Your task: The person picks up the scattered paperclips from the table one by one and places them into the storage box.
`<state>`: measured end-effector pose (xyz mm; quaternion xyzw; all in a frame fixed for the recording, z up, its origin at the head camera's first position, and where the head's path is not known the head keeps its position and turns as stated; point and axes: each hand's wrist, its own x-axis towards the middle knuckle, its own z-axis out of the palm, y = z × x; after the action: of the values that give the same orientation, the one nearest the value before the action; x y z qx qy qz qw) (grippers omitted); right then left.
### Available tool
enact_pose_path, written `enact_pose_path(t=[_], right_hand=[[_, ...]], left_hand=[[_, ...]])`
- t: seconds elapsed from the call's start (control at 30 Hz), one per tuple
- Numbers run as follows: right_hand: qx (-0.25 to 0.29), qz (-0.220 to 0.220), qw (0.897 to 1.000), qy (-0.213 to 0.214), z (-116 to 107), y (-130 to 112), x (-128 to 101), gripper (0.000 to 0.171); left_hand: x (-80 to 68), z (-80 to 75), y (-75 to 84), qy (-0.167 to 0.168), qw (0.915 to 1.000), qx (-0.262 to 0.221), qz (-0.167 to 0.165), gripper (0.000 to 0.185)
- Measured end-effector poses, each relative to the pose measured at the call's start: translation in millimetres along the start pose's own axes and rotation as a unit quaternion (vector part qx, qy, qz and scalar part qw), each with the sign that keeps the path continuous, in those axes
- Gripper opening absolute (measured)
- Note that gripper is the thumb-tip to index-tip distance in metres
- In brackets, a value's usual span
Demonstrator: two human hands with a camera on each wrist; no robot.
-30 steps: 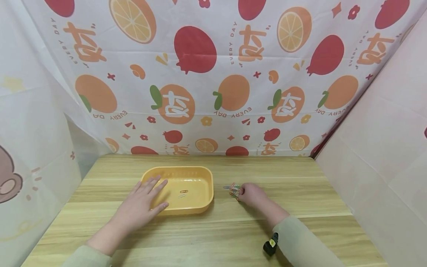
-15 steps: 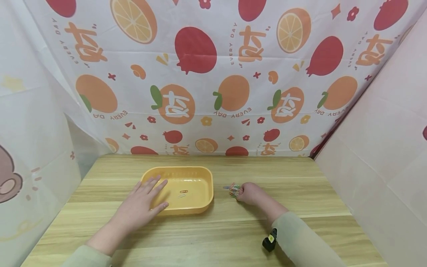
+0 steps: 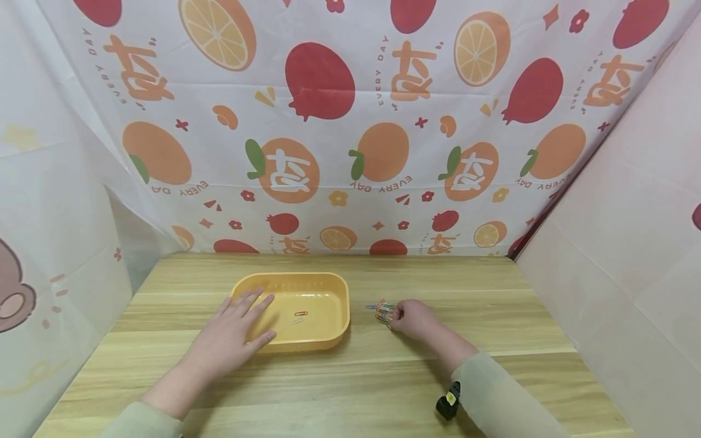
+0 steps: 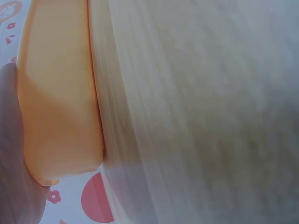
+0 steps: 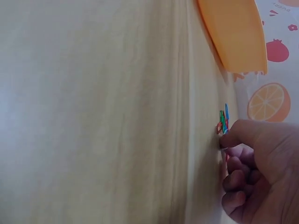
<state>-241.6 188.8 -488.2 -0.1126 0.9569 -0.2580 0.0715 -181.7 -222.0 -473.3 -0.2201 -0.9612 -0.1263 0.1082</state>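
My left hand (image 3: 232,331) lies with spread fingers over the left side of a yellow plastic tray (image 3: 323,345). An orange paper clip (image 3: 301,314) and pale paper clips (image 3: 297,321) lie on the tray's floor. To the right of the tray is a small pile of coloured paper clips (image 3: 385,309) on the table. My right hand (image 3: 415,319) is at the pile's right edge, fingers curled, thumb and forefinger pinching at a clip there. In the right wrist view, blue, green and red clips (image 5: 224,119) lie just past the fingertips, which partly hide the pinched clip.
The wood-grain table (image 3: 350,395) reaches back to a fruit-print cloth (image 3: 339,152). Pale cloth panels stand at the left (image 3: 55,213) and right (image 3: 630,213). A small black device (image 3: 448,404) sits at the right sleeve (image 3: 501,392).
Both hands keep nearly the same place. The right hand's fingers shift very slightly at the pile; the tray and its clips stay put.
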Motion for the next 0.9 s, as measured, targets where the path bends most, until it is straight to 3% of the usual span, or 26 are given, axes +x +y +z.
enact_pose_path(t=[0.2, 0.57, 0.9], right_hand=[[0.020, -0.025, 0.999, 0.024, 2, 8, -2, 0.011], [-0.003, -0.068, 0.996, 0.056, 6, 20, -7, 0.006], [0.017, -0.071, 0.995, 0.074, 9, 25, -9, 0.007]], left_hand=[[0.4, -0.3, -0.5, 0.001, 1.0000, -0.001, 0.000, 0.075], [0.8, -0.3, -0.4, 0.000, 1.0000, 0.000, 0.000, 0.077], [0.4, -0.6, -0.3, 0.001, 1.0000, 0.003, 0.001, 0.077]])
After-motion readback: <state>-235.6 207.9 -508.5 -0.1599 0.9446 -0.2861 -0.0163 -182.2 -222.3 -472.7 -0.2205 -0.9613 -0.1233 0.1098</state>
